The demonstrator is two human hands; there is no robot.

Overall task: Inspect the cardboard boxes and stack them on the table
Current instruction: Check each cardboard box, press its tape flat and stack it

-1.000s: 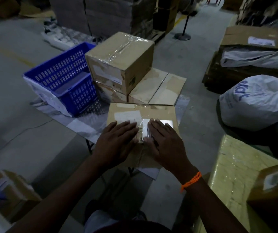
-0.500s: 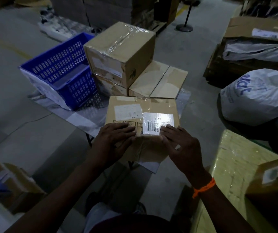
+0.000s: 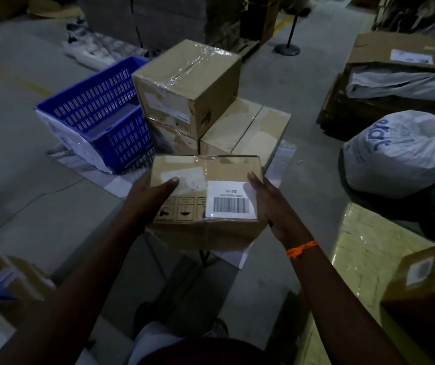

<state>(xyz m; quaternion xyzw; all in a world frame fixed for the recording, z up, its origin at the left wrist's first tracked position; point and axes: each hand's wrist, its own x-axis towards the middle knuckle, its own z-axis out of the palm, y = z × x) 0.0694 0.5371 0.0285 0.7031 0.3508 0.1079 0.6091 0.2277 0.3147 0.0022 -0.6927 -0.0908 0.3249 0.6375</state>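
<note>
A small brown cardboard box with a white barcode label is held between both hands at the near edge of the small table. My left hand grips its left side, thumb on top. My right hand grips its right side, thumb beside the label. Behind it a taped cardboard box sits on top of a flatter carton on the table.
A blue plastic crate stands at the table's left. White sacks and stacked cartons lie to the right, a yellow wrapped parcel near right, and more boxes near left. A post base stands behind.
Both hands slid off the top of the small box to its left and right sides and took hold of it. The barcode label is now uncovered.
</note>
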